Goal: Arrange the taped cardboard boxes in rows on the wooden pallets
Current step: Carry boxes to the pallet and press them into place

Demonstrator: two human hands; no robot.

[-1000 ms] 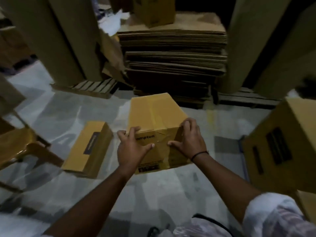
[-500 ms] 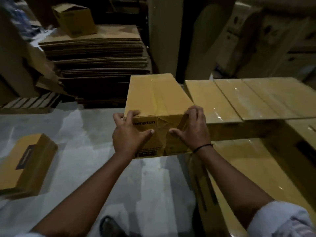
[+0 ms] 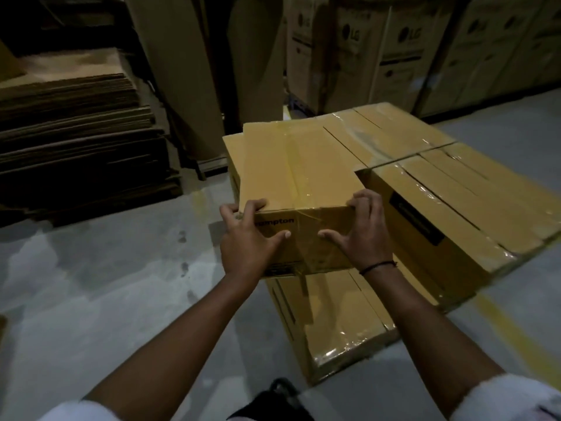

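A taped yellow-brown cardboard box (image 3: 291,177), printed "Crompton" on its near end, is held over the left part of a stack of like boxes (image 3: 440,183). My left hand (image 3: 247,241) grips its near left corner, fingers curled over the top edge. My right hand (image 3: 361,235) grips the near right corner the same way. The stacked boxes lie side by side in rows, with a lower box (image 3: 340,320) showing under the held one. The pallet beneath is hidden.
A tall pile of flattened cardboard sheets (image 3: 76,132) stands at the left. Upright cardboard rolls (image 3: 182,71) rise behind the stack. Large printed cartons (image 3: 394,47) line the back right. Grey concrete floor (image 3: 106,284) with a yellow line (image 3: 516,332) surrounds the stack.
The view has swung right, away from the loose box on the floor. Both hands have carried the box over the stack of taped boxes, keeping the same grip.
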